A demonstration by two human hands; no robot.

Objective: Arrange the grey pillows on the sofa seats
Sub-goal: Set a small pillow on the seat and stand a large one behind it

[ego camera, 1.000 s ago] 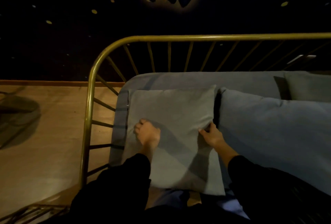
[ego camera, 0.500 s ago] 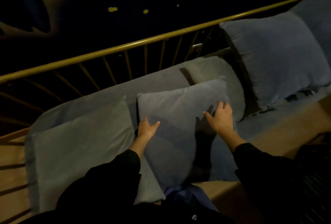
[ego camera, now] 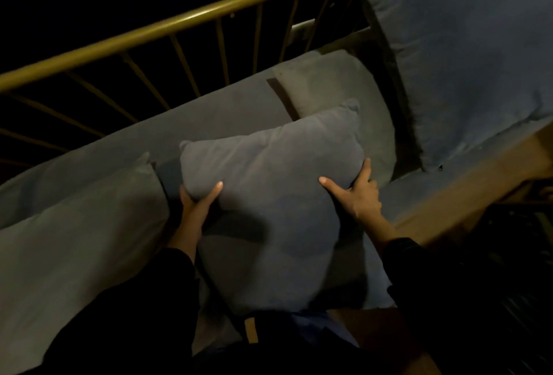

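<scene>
A grey middle pillow (ego camera: 278, 195) stands tilted on the sofa seat, held from both sides. My left hand (ego camera: 196, 207) grips its left edge, thumb on the front face. My right hand (ego camera: 357, 195) grips its right edge, with the index finger stretched over the front. A paler grey pillow (ego camera: 77, 255) lies to the left, close beside it. Behind the held pillow leans another grey pillow (ego camera: 335, 87), partly hidden. A large bluish pillow (ego camera: 466, 51) stands at the far right.
A brass rail with thin bars (ego camera: 185, 19) runs along the back of the sofa. The grey back cushion (ego camera: 191, 126) lies under the rail. The wooden front edge of the sofa (ego camera: 449, 195) shows at right. Dark surroundings hide the rest.
The view has swung right from the left pillow to the middle one. My hands left the left pillow, reached over, and now grip the middle pillow's two sides, lifting it slightly.
</scene>
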